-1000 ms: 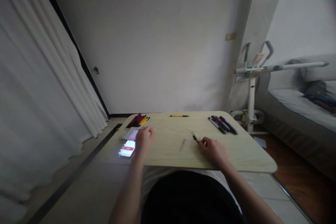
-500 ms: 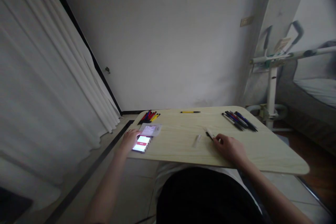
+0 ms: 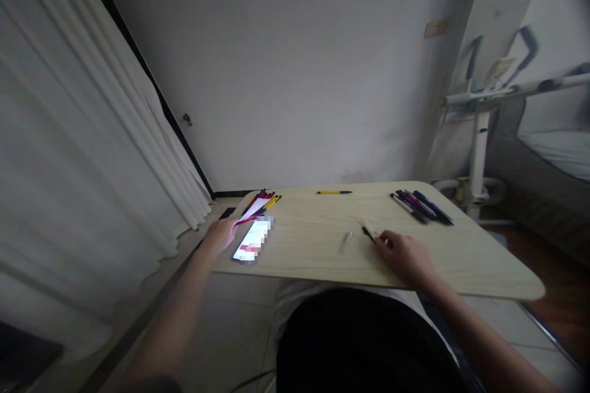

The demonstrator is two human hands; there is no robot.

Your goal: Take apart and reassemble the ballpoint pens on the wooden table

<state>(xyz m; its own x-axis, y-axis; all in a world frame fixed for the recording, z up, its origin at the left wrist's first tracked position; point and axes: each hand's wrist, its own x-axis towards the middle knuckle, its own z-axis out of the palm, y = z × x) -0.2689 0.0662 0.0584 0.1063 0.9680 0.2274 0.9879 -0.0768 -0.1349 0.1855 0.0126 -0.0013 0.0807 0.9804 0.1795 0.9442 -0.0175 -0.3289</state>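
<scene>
My left hand (image 3: pixel 220 236) is closed at the left edge of the table, by the phone (image 3: pixel 254 239) with its lit screen. A thin red strip (image 3: pixel 246 220) runs from its fingertips, and a pale sheet (image 3: pixel 255 207) rises just beyond them; I cannot make out what exactly is gripped. Low over the table, my right hand (image 3: pixel 402 253) pinches a white pen with a black part (image 3: pixel 369 233), pointing away to the left. To the left of that hand lies a short clear tube (image 3: pixel 346 242).
Red and yellow pens (image 3: pixel 271 204) are bunched at the table's far left. One yellow pen (image 3: pixel 334 192) lies along the back edge. Several dark pens (image 3: pixel 423 207) form a pile at right. A wall backs the table (image 3: pixel 304 239); exercise equipment (image 3: pixel 479 141) stands to the right.
My left hand has shifted left off the phone, and more of its screen shows. The pale sheet that lay over the phone's far end now sits farther back and left. My right hand stays put.
</scene>
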